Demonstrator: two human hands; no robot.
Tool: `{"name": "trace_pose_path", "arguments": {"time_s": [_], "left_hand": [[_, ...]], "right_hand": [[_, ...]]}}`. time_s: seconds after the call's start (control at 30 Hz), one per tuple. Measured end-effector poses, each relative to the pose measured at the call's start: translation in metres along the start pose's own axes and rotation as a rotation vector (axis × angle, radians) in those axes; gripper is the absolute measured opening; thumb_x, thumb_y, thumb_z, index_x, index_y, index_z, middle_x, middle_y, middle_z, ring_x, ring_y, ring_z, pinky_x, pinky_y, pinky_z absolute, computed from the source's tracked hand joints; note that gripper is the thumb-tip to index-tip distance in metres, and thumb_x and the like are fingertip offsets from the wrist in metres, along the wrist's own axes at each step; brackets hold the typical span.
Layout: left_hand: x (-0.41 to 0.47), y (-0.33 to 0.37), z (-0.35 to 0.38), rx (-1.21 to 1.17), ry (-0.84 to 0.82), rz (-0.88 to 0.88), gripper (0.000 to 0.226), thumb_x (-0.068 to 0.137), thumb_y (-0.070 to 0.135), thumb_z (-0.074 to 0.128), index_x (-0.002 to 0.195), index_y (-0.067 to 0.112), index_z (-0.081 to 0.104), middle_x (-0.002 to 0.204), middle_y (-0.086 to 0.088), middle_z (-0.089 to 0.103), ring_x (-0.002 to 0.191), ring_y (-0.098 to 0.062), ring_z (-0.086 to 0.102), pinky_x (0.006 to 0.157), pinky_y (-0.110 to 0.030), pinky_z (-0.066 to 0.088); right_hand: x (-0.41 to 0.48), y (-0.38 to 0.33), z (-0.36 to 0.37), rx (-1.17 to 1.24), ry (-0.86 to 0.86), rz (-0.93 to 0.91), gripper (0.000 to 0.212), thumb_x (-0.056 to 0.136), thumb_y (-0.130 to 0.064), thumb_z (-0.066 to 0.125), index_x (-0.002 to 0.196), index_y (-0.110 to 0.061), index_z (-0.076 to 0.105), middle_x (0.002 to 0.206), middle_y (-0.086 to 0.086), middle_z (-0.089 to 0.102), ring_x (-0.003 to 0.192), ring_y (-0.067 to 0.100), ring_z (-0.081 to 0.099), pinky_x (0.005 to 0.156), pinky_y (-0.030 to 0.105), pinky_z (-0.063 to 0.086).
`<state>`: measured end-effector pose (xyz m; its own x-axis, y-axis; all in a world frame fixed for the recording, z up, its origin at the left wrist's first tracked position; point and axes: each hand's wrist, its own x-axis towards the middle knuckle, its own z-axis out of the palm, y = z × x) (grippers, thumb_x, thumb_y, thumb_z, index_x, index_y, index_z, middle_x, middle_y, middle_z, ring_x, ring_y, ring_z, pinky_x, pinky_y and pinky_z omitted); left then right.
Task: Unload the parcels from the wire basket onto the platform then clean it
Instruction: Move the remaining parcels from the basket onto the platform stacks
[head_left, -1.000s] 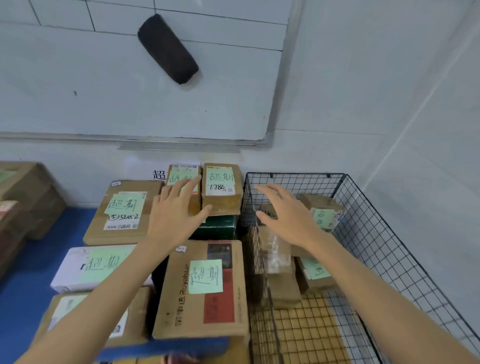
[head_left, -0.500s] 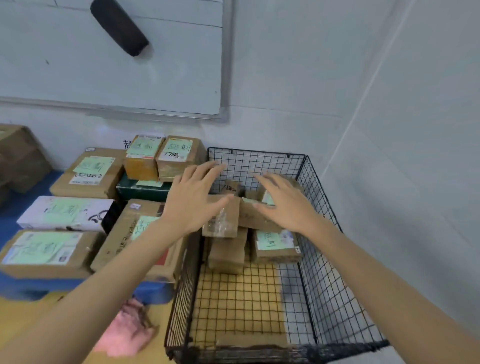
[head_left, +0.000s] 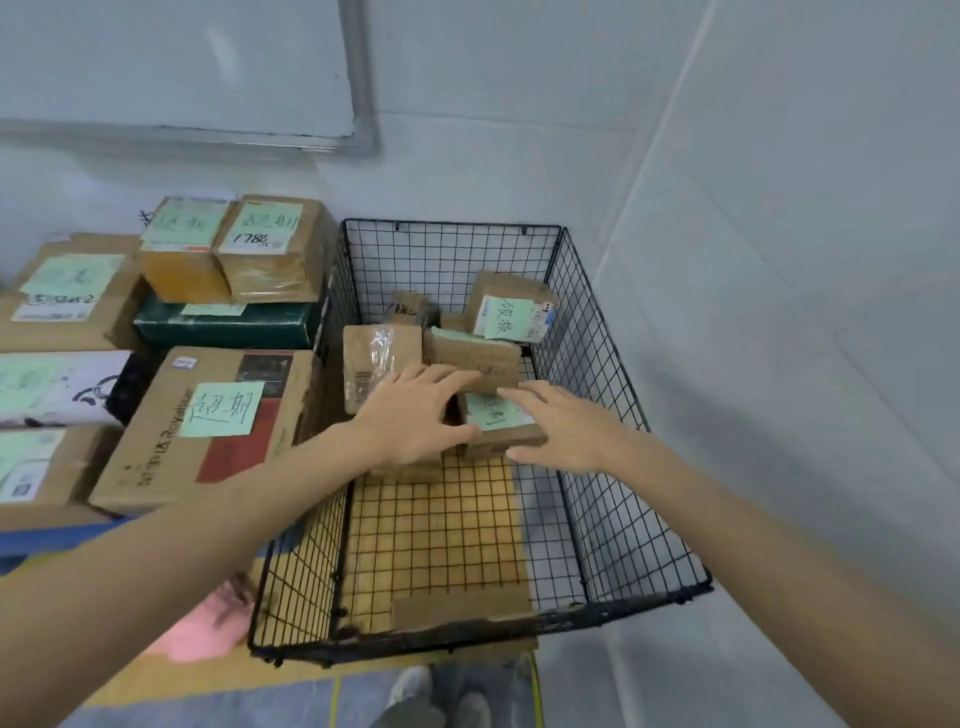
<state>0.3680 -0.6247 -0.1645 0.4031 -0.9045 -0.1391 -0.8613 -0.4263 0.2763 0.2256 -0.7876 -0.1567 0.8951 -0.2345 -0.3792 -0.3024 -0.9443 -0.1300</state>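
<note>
A black wire basket (head_left: 613, 499) stands in the room's corner with several small cardboard parcels piled at its far end. My left hand (head_left: 415, 415) and my right hand (head_left: 563, 428) reach into it with straight fingers, one on each side of a small brown parcel with a green label (head_left: 493, 415). The left hand lies over that parcel's left edge and the right hand touches its right edge. Behind it lie a taped parcel (head_left: 376, 358), a flat brown one (head_left: 475, 353) and a labelled one (head_left: 511, 309). The blue platform (head_left: 47, 538) on the left carries larger parcels.
On the platform a big Royalstar carton (head_left: 208, 426) sits right against the basket's left wall, with a dark green box (head_left: 228, 325) and stacked cartons behind. A pink cloth (head_left: 208, 623) lies on the floor by the basket's near left corner. White walls close in on the right.
Both hands have moved down into the basket and closed in on the small green-labelled parcel. The view has tilted down and right, so the whiteboard has slid mostly out of sight.
</note>
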Motion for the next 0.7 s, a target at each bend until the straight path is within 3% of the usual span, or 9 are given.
{"name": "trace_pose_path", "arguments": {"time_s": [0.17, 0.33, 0.53, 0.7], "left_hand": [[0.009, 0.017, 0.039, -0.030, -0.281, 0.024, 0.075, 0.092, 0.064, 0.047, 0.154, 0.032, 0.021, 0.159, -0.001, 0.030, 0.140, -0.027, 0.032, 0.112, -0.044, 0.029], [0.004, 0.026, 0.078, -0.035, -0.532, 0.043, 0.078, 0.090, 0.064, 0.050, 0.155, 0.029, 0.022, 0.156, -0.005, 0.033, 0.139, -0.029, 0.034, 0.112, -0.046, 0.033], [-0.008, -0.001, 0.120, -0.078, -0.846, -0.057, 0.078, 0.090, 0.054, 0.061, 0.153, 0.029, 0.023, 0.157, -0.006, 0.032, 0.138, -0.028, 0.037, 0.110, -0.042, 0.039], [-0.018, -0.008, 0.136, -0.056, -1.004, -0.132, 0.075, 0.092, 0.039, 0.064, 0.153, 0.026, 0.024, 0.151, -0.009, 0.035, 0.128, -0.028, 0.046, 0.105, -0.038, 0.045]], "right_hand": [[0.002, 0.011, 0.032, -0.003, -0.212, 0.028, 0.084, 0.093, -0.054, 0.056, 0.158, -0.025, 0.013, 0.164, 0.004, 0.013, 0.147, 0.027, 0.024, 0.114, 0.048, 0.034], [0.008, 0.010, 0.067, 0.043, -0.427, 0.048, 0.081, 0.090, -0.051, 0.063, 0.155, -0.025, 0.022, 0.154, 0.006, 0.031, 0.137, 0.027, 0.038, 0.108, 0.047, 0.041], [0.018, -0.005, 0.105, 0.100, -0.742, 0.054, 0.083, 0.092, -0.046, 0.065, 0.157, -0.021, 0.019, 0.162, 0.006, 0.024, 0.144, 0.027, 0.031, 0.116, 0.041, 0.032], [0.029, -0.017, 0.124, 0.078, -0.855, 0.038, 0.078, 0.093, -0.041, 0.065, 0.156, -0.020, 0.023, 0.161, 0.007, 0.025, 0.144, 0.029, 0.031, 0.116, 0.044, 0.032]]}}
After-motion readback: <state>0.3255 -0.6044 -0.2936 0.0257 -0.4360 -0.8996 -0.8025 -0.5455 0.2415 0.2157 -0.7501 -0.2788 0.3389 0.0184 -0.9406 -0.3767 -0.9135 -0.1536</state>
